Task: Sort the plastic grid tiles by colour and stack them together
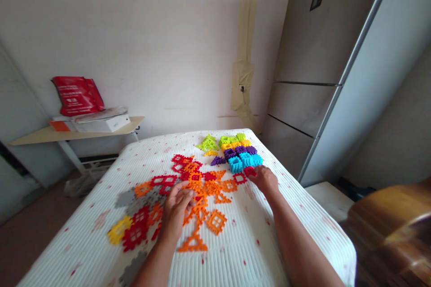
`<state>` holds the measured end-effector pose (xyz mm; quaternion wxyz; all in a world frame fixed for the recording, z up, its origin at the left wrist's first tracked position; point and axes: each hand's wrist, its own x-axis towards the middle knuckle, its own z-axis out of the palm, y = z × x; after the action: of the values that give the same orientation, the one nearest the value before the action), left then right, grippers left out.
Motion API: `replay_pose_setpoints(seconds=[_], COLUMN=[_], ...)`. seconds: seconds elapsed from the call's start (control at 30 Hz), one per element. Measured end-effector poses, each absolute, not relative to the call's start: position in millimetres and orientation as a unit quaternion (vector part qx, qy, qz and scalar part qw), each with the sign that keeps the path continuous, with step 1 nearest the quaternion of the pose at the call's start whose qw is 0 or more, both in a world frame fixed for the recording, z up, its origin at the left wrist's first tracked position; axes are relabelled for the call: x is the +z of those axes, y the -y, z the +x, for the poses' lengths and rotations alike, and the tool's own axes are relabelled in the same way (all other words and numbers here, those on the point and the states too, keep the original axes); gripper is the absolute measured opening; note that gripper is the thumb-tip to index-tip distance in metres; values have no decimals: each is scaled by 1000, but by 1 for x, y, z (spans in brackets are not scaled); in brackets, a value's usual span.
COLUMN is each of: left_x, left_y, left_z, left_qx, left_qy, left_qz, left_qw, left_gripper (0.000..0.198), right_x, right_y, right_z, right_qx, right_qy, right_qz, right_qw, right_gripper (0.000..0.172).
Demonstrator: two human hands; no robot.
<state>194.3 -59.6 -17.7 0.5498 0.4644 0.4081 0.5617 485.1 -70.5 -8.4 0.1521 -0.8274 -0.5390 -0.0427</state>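
My right hand (266, 180) reaches to the right side of the table, its fingers closed on a red square building piece (250, 171) just in front of the cyan stacks. Another red square piece (240, 178) lies flat beside it. My left hand (178, 199) is over the loose heap in the middle, thumb and fingers curled together. Whatever they may hold is hidden among the orange pieces (212, 187) behind them. Nearer to me lie an orange square piece (216, 222) and an orange triangle piece (193, 243).
Stacks of cyan (246, 159), purple (240, 150), yellow (231, 145) and green pieces (232, 139) stand at the back right. Grey (125, 198), yellow and red pieces (135, 228) lie at left. A refrigerator (310, 63) stands right of the table (256, 251).
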Motion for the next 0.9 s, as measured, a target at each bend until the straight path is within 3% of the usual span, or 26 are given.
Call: replay_pose_setpoints(seconds=[0.7, 0.9], left_x=[-16, -11], left_y=[61, 59], left_z=[194, 194], left_qx=[565, 571], left_qy=[-413, -419], left_qz=[461, 463], left_qw=[546, 532], left_gripper=[43, 39], right_x=[-13, -6], right_y=[67, 69], right_z=[484, 482], right_qx=[-52, -83], right_qy=[533, 530], right_qz=[-831, -823], right_qw=[151, 185], right_gripper=[38, 28])
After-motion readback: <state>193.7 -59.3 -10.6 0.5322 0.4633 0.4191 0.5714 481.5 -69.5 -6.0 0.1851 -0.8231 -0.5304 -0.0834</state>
